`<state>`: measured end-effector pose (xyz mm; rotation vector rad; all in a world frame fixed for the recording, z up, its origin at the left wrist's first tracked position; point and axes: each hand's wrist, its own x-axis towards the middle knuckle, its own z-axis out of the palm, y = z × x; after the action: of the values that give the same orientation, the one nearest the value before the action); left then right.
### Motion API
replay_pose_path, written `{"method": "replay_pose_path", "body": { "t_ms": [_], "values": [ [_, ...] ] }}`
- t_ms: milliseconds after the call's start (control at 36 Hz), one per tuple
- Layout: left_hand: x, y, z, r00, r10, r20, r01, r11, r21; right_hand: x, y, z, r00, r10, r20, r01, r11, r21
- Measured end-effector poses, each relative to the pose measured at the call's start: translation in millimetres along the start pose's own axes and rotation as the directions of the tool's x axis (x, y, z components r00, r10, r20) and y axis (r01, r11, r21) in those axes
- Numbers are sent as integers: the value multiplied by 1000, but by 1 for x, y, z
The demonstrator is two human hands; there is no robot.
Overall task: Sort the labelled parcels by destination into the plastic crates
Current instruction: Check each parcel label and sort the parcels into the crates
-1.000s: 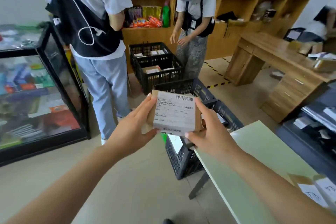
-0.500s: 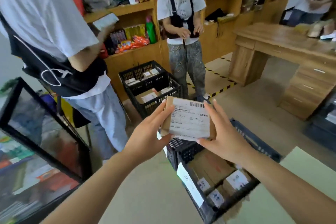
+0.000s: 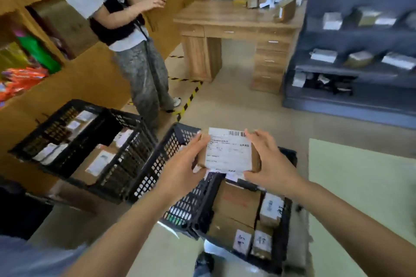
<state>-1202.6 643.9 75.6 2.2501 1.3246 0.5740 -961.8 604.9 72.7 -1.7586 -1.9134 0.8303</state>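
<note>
I hold a small brown parcel [image 3: 228, 150] with a white barcode label facing me. My left hand [image 3: 182, 164] grips its left edge and my right hand [image 3: 267, 161] grips its right edge. The parcel hangs above a black plastic crate [image 3: 198, 211] that holds several labelled cardboard parcels. Two more black crates stand on the floor to the left, the nearer one [image 3: 126, 164] and the farther one [image 3: 36, 139], each with labelled parcels inside.
A person in grey trousers [image 3: 144, 74] stands beside the wooden shelving [image 3: 74, 87]. A wooden desk [image 3: 236, 29] with parcels stands behind. Dark blue shelves [image 3: 351, 58] with parcels fill the right. A pale green table [image 3: 364, 189] lies at my right.
My view has swung to the right and down. The parcel stays between both hands and now hangs lower, over the nearest crate. The person in jeans has left the view.
</note>
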Motion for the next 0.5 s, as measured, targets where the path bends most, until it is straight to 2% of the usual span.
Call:
{"method": "replay_pose_path", "body": {
  "t_ms": [222,306,444,500],
  "values": [
    [83,-27,16,949,188,254,-174,982,-76,7,14,15,943,272,-193,-243,957,161],
    [99,-25,32,916,218,337,-197,976,-96,-3,23,16,902,352,-249,-322,934,155],
    [111,-7,66,866,297,402,-278,955,-107,-24,45,14,838,435,-329,-425,899,106],
    [112,-3,80,849,300,436,-271,954,-129,-30,53,16,814,465,-349,-466,880,87]
  ]
}}
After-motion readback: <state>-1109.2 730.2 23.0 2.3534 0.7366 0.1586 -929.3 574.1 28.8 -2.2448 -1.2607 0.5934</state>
